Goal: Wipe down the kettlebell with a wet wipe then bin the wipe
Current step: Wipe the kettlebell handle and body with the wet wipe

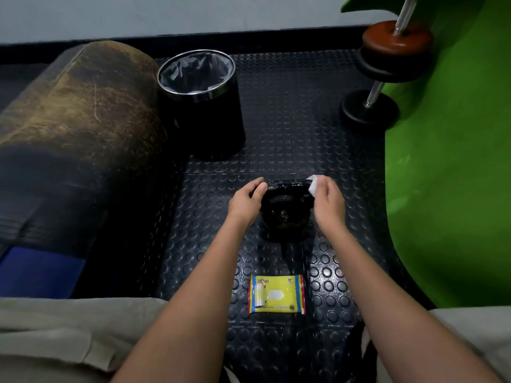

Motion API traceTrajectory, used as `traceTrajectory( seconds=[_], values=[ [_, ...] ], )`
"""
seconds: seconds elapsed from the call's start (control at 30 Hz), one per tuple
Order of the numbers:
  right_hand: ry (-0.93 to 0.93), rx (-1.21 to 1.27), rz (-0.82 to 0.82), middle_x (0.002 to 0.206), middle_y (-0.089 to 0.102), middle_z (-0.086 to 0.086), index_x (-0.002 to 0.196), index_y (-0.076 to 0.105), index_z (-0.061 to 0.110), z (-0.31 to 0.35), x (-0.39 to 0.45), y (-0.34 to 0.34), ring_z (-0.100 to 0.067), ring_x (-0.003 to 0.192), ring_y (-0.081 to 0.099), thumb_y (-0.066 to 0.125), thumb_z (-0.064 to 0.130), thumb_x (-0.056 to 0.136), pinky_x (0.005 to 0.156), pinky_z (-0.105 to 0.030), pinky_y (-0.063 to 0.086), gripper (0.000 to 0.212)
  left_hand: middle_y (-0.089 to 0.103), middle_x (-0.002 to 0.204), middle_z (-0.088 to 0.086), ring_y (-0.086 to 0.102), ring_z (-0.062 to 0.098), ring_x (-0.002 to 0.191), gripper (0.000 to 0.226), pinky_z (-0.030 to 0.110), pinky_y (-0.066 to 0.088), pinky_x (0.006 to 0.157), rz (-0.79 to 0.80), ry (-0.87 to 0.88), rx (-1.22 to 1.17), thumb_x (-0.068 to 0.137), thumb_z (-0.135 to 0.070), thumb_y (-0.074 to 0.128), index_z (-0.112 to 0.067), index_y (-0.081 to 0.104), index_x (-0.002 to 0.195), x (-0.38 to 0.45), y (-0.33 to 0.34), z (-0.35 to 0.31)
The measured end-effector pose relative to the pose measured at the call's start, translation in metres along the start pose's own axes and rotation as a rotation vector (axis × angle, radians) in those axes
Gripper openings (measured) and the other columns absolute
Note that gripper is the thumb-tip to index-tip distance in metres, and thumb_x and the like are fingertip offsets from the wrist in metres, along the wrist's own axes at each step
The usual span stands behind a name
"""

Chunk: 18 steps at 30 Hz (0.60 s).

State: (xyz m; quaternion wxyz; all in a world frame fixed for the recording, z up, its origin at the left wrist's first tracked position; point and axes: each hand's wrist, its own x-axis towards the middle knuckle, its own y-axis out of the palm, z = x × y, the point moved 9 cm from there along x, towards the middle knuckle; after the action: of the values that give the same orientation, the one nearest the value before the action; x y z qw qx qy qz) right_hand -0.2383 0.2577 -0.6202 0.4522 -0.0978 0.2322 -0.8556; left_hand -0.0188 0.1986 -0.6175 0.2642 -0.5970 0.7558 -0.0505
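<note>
Glossy black kettlebell on studded rubber floor; bin rim polished metal.

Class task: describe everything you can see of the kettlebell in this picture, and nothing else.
The kettlebell is black and glossy, with a rounded body and a looped handle on top. It stands upright on the studded black floor mat, beyond the yellow wipe packet. The left hand grips the handle's left end; the right hand presses a white wet wipe against its right end.
</note>
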Motion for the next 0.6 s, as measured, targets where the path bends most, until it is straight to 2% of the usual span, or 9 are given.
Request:
traceTrajectory(
  seconds=[0.03,0.1,0.2,0.27,0.33,0.43,0.53,0.6],
  values=[
    [0.132,0.111,0.036,0.114,0.060,0.007,0.123,0.062,0.026,-0.013,0.003,0.005,-0.014,0.104,0.055,0.028,0.048,0.103,0.087,-0.033,0.043,0.045,0.055,0.142,-0.007,0.046,0.016,0.134,0.041,0.040,0.034,0.116,-0.002,0.002,0.004,0.100,-0.047,0.049,-0.035,0.055,0.139,0.000,0.000,0.000],
    [0.366,0.292,0.113,0.119,0.063,0.002,0.124,0.060,0.027,-0.031,0.005,0.014,-0.018,0.107,0.059,0.030,0.055,0.096,0.094,-0.039,0.047,0.050,0.055,0.142,-0.006,0.046,0.017,0.134,0.041,0.040,0.034,0.116,-0.005,-0.002,0.008,0.100,-0.047,0.049,-0.035,0.054,0.139,-0.001,0.000,0.000],
    [0.499,0.339,0.130,0.122,0.062,0.001,0.124,0.059,0.024,-0.036,0.008,0.021,-0.021,0.109,0.058,0.031,0.052,0.095,0.097,-0.043,0.046,0.050,0.054,0.143,-0.005,0.045,0.018,0.135,0.041,0.039,0.034,0.115,-0.004,-0.009,-0.001,0.101,-0.047,0.048,-0.036,0.053,0.140,-0.002,-0.001,0.000],
    [0.334,0.119,0.045,0.116,0.060,0.000,0.120,0.061,0.019,-0.014,0.009,0.013,-0.022,0.106,0.055,0.028,0.043,0.101,0.093,-0.042,0.045,0.045,0.053,0.144,-0.005,0.045,0.018,0.135,0.041,0.037,0.035,0.114,-0.006,-0.013,-0.010,0.101,-0.046,0.048,-0.035,0.052,0.141,-0.002,-0.002,0.000],
    [0.030,-0.127,-0.036,0.104,0.058,0.004,0.107,0.063,0.018,0.021,0.004,0.009,-0.018,0.099,0.053,0.028,0.035,0.104,0.091,-0.039,0.043,0.039,0.054,0.144,-0.005,0.046,0.017,0.134,0.041,0.035,0.035,0.112,-0.013,-0.016,-0.016,0.101,-0.045,0.047,-0.035,0.052,0.141,-0.002,-0.003,0.001],
    [-0.379,-0.343,-0.077,0.101,0.061,0.008,0.103,0.065,0.020,0.060,-0.013,0.018,-0.015,0.099,0.052,0.034,0.027,0.105,0.101,-0.037,0.036,0.032,0.056,0.141,-0.005,0.048,0.017,0.133,0.040,0.033,0.036,0.112,-0.032,-0.023,-0.015,0.101,-0.045,0.049,-0.035,0.054,0.139,0.001,-0.007,0.003],
    [-0.576,-0.395,-0.059,0.111,0.065,0.011,0.112,0.068,0.023,0.072,-0.022,0.026,-0.011,0.109,0.054,0.040,0.031,0.105,0.113,-0.038,0.028,0.030,0.056,0.141,-0.005,0.048,0.016,0.132,0.040,0.027,0.035,0.106,-0.019,-0.016,-0.005,0.101,-0.043,0.049,-0.034,0.054,0.140,0.002,-0.008,0.003],
    [-0.607,-0.367,-0.040,0.116,0.063,0.015,0.118,0.067,0.026,0.068,-0.023,0.023,-0.006,0.113,0.052,0.040,0.033,0.105,0.116,-0.036,0.024,0.031,0.057,0.139,-0.004,0.049,0.016,0.131,0.040,0.027,0.036,0.105,-0.011,-0.006,-0.007,0.102,-0.042,0.048,-0.032,0.054,0.140,0.002,-0.007,0.001]
  ],
)
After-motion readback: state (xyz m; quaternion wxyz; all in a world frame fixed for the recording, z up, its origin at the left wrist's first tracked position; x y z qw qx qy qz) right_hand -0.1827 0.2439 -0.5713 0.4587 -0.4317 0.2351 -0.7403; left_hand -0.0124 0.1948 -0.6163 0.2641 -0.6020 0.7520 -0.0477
